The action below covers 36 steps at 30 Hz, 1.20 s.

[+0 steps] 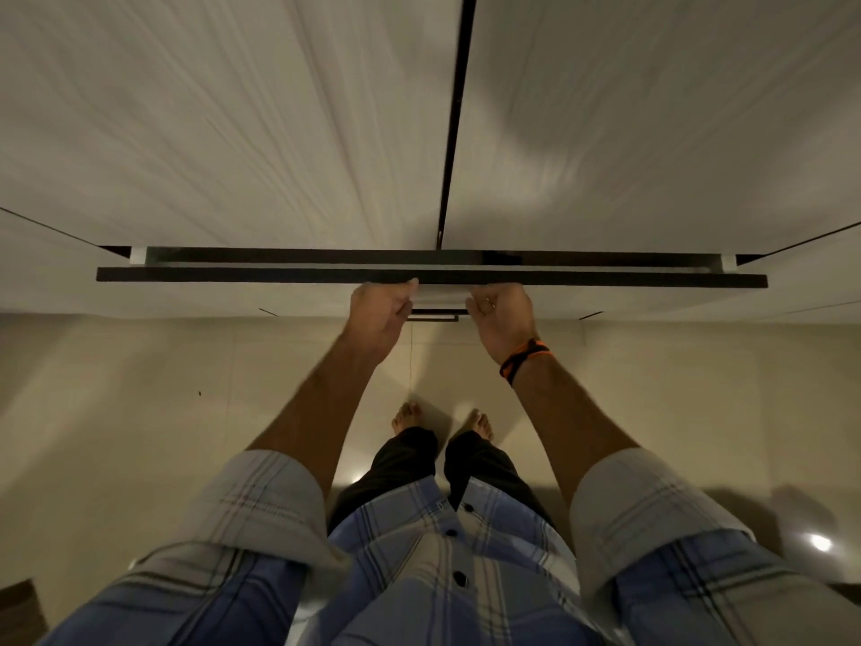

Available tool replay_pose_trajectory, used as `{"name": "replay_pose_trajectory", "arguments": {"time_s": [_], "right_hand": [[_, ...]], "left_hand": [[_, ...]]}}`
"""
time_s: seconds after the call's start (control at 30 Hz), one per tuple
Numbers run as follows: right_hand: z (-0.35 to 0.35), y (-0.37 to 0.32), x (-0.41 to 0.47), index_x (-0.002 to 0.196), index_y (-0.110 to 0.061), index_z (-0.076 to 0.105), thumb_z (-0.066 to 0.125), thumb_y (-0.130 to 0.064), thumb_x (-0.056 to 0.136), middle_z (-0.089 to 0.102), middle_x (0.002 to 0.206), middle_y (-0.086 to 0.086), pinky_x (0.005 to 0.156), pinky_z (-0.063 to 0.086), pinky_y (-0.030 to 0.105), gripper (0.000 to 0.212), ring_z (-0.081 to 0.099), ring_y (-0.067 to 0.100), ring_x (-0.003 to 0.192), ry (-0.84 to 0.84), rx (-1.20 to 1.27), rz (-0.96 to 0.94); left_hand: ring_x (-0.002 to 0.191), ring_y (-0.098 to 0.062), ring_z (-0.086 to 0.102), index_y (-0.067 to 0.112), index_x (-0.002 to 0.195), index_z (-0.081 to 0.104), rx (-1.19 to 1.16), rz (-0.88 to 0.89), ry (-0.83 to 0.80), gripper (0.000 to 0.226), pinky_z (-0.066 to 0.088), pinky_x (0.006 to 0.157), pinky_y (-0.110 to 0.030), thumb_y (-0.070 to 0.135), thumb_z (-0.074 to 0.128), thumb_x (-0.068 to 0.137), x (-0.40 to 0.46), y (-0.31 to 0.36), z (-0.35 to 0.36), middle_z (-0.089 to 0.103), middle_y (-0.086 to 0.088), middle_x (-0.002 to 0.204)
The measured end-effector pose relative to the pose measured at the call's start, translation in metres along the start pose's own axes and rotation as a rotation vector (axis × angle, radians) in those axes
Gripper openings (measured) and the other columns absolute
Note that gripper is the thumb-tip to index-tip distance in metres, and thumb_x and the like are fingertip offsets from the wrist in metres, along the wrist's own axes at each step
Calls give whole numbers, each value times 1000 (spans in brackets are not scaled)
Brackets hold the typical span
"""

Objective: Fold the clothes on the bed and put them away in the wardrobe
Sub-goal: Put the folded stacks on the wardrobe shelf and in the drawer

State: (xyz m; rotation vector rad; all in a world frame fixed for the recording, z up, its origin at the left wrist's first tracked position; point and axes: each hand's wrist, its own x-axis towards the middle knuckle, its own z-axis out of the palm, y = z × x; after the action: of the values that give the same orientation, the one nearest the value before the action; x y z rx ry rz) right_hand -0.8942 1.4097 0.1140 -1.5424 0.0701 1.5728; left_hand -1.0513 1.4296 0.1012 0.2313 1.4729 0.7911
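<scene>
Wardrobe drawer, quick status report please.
Left hand and right hand on the drawer front. Drawer slightly open. No clothes visible. Nothing blocking.

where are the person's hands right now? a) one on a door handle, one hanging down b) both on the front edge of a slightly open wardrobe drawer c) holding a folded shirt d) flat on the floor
b: the left hand and right hand both rest on the dark top edge of the drawer, which stands slightly out from the wardrobe.

The wardrobe [279,132] doors are streaked with motion blur and cut off by the top edge. The fingertips of the left hand [379,310] and right hand [501,312] hide under the drawer front [233,275]. The drawer's inside cannot be seen. No clothes are discernible.
</scene>
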Motion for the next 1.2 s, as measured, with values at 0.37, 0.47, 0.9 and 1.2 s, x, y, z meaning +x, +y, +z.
{"name": "replay_pose_trajectory", "arguments": {"time_s": [0.37, 0.47, 0.9, 1.2], "right_hand": [[17, -32, 13, 73, -2, 54, 37, 20, 84, 51, 76, 10, 107, 44, 43, 29, 55, 27, 83, 15, 77, 27], [21, -36, 15, 68, -2, 54, 37, 22, 83, 52, 77, 11, 108, 44, 44, 33, 56, 27, 83, 20, 52, 11], [22, -45, 25, 100, 19, 60, 37, 21, 82, 59, 122, 26, 111, 40, 47, 30, 58, 39, 112, 41, -40, 14], [10, -32, 24, 124, 4, 56, 62, 7, 85, 58, 126, 14, 81, 55, 30, 39, 57, 25, 115, -53, -465, 6]], "left_hand": [[114, -24, 59, -1, 100, 61, -112, -48, -154, 15, 32, 116, -42, -7, 63, 86, 4, 36, 18, 66, -8, 99], [106, -21, 61, 3, 93, 62, -123, -65, -155, 16, 33, 116, -40, -11, 59, 86, 5, 40, 21, 68, -6, 91], [92, -15, 60, 12, 93, 57, -74, -34, -163, 29, 39, 108, -34, -16, 55, 85, 16, 46, 19, 63, -2, 88], [120, -25, 56, 4, 131, 49, 283, 0, -76, 52, 45, 99, -37, 0, 69, 84, 1, 36, 15, 57, -18, 132]]}}
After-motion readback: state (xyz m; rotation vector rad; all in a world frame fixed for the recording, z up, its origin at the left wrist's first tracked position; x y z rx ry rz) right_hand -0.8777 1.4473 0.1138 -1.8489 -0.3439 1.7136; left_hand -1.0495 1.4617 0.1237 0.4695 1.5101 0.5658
